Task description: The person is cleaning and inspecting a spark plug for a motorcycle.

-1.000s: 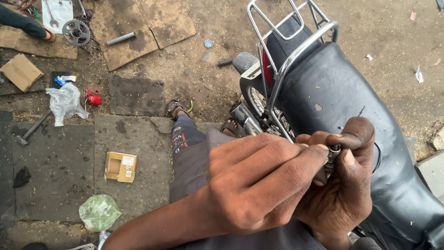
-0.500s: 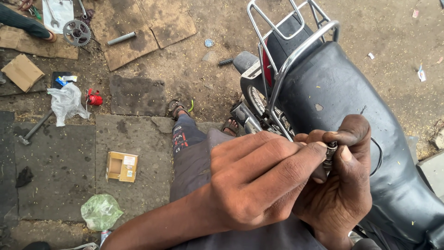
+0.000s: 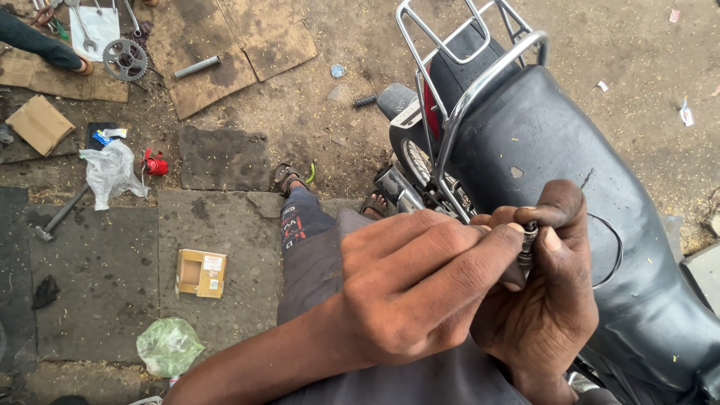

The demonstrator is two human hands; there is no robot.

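My left hand (image 3: 409, 289) and my right hand (image 3: 544, 300) meet in front of me over my lap. Between their fingertips sits a small dark metal part (image 3: 527, 246), pinched from both sides; most of it is hidden by the fingers. The hands hover beside the black seat (image 3: 540, 142) of a motorcycle, whose chrome rear rack (image 3: 457, 67) runs up toward the top of the view. My legs in grey trousers (image 3: 315, 255) and sandalled feet lie below the hands.
On the dirt and stone ground lie an open cardboard box (image 3: 200, 273), a green plastic bag (image 3: 169, 346), a white plastic bag (image 3: 109, 172), a red small can (image 3: 154, 163), a hammer (image 3: 56, 217), a sprocket (image 3: 124, 58), a metal tube (image 3: 196, 67) and cardboard sheets (image 3: 232, 37). Another person's sleeve (image 3: 34, 41) shows top left.
Both hands keep their pinch on the small part; the fingers have shifted only slightly around it. Nothing else has moved.
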